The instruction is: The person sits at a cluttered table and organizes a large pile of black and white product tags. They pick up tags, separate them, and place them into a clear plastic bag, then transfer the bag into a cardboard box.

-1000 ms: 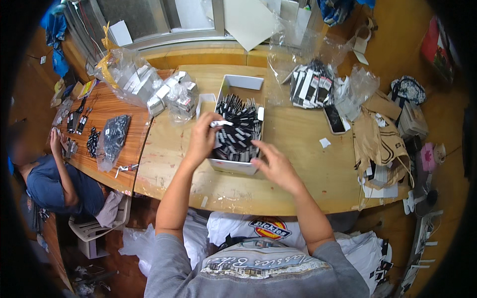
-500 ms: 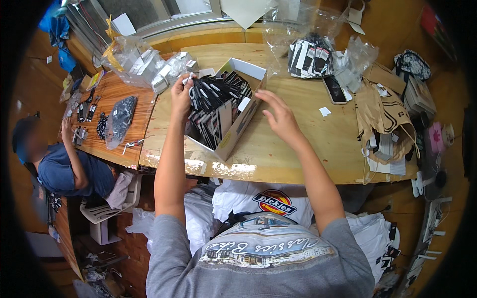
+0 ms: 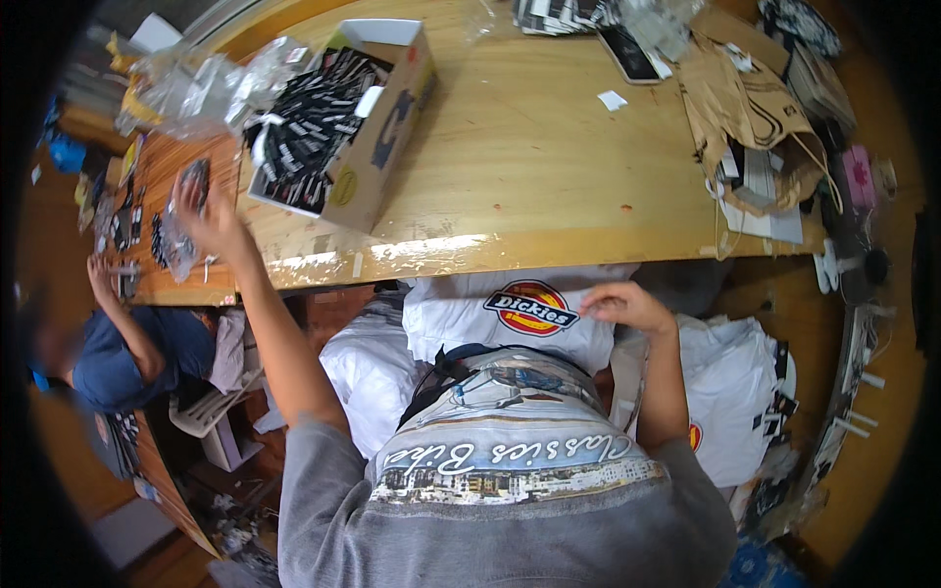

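Note:
My left hand is raised over the left side of the table, slightly blurred, its fingers apart and nothing visible in them. Behind it lies a clear plastic bag of dark items, partly covered by the hand. A white and yellow cardboard box stands to the right of that hand, packed with black tags with white print that fan over its near-left side. My right hand is below the table edge, in front of my torso and above folded white T-shirts. Its fingers are loosely bent, with no object visible in them.
Crumpled clear plastic bags lie left of the box. At the right stand a brown paper bag and a phone, with a white paper scrap nearby. A co-worker sits at the left. More white shirts are piled lower right.
My left hand has let go of the black tags and moved left of the box. My right hand has dropped from beside the box to below the table edge. The view has shifted.

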`<move>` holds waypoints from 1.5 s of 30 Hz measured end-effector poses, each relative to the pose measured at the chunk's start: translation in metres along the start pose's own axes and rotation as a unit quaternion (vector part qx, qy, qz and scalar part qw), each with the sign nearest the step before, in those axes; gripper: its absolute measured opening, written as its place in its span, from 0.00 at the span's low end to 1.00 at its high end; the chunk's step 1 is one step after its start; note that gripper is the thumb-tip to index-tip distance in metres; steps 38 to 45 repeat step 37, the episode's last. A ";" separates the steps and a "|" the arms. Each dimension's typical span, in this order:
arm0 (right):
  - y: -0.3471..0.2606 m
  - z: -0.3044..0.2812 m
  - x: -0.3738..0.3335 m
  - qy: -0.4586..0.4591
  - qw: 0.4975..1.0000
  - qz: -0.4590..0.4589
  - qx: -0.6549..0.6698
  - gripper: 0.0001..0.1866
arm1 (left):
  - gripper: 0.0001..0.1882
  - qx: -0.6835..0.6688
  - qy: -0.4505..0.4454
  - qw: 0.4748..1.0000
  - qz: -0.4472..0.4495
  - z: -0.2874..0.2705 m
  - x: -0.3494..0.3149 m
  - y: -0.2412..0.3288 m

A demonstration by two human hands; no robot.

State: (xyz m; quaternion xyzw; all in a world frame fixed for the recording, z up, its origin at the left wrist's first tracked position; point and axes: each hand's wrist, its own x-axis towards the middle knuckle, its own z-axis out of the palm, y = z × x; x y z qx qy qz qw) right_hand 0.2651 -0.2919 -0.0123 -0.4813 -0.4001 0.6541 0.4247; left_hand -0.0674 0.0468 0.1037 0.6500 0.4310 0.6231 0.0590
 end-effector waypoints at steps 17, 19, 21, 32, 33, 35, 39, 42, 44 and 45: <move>0.349 0.070 -0.041 0.570 0.485 0.307 0.588 0.41 | 0.46 -0.032 -0.155 0.456 -0.876 -0.060 -0.479 -0.114; 0.362 0.066 -0.032 0.612 0.461 0.258 0.589 0.42 | 0.47 0.071 -0.078 0.502 -0.858 -0.041 -0.481 -0.103; 0.382 0.068 -0.029 0.617 0.525 0.169 0.561 0.41 | 0.46 0.287 -0.036 0.569 -0.770 -0.024 -0.454 -0.058; 0.371 0.035 -0.062 0.781 0.589 0.167 -0.125 0.25 | 0.16 0.075 -0.094 0.826 -0.551 -0.012 -0.446 -0.096; 0.370 0.024 -0.065 0.784 0.591 0.156 -0.102 0.23 | 0.12 0.000 -0.118 0.888 -0.445 -0.013 -0.440 -0.097; 0.347 0.020 -0.069 0.808 0.576 0.115 -0.054 0.17 | 0.08 0.008 -0.078 0.913 -0.401 -0.014 -0.410 -0.059; 0.327 0.020 -0.082 0.815 0.573 -0.023 0.078 0.12 | 0.08 0.031 -0.062 0.918 -0.392 -0.033 -0.404 -0.059; 0.327 0.020 -0.082 0.815 0.573 -0.023 0.078 0.12 | 0.08 0.031 -0.062 0.918 -0.392 -0.033 -0.404 -0.059; 0.327 0.020 -0.082 0.815 0.573 -0.023 0.078 0.12 | 0.08 0.031 -0.062 0.918 -0.392 -0.033 -0.404 -0.059; 0.327 0.020 -0.082 0.815 0.573 -0.023 0.078 0.12 | 0.08 0.031 -0.062 0.918 -0.392 -0.033 -0.404 -0.059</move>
